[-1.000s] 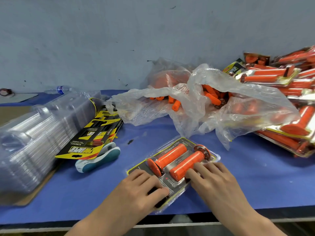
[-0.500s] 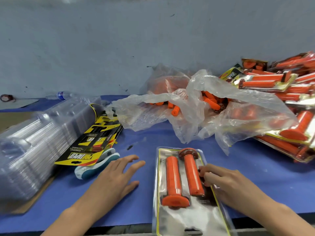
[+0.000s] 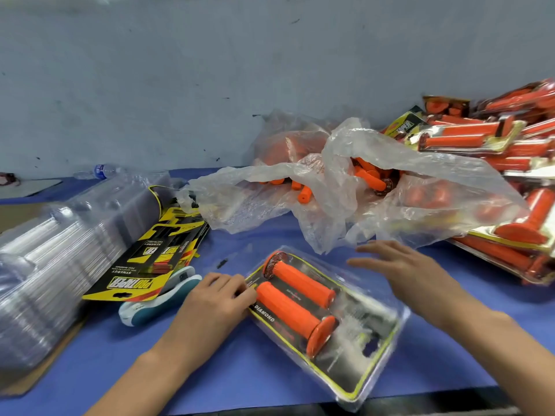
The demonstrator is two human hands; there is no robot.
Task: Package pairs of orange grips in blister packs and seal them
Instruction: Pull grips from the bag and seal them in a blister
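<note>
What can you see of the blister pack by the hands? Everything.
The blister pack is a clear plastic shell over a black card with a yellow border and the word DIAMOND. Two orange grips lie side by side inside, flanges at opposite ends. It lies flat, diagonal, on the blue table near the front edge. The left hand grips its left end; the right hand hovers open above, apparently not touching.
</note>
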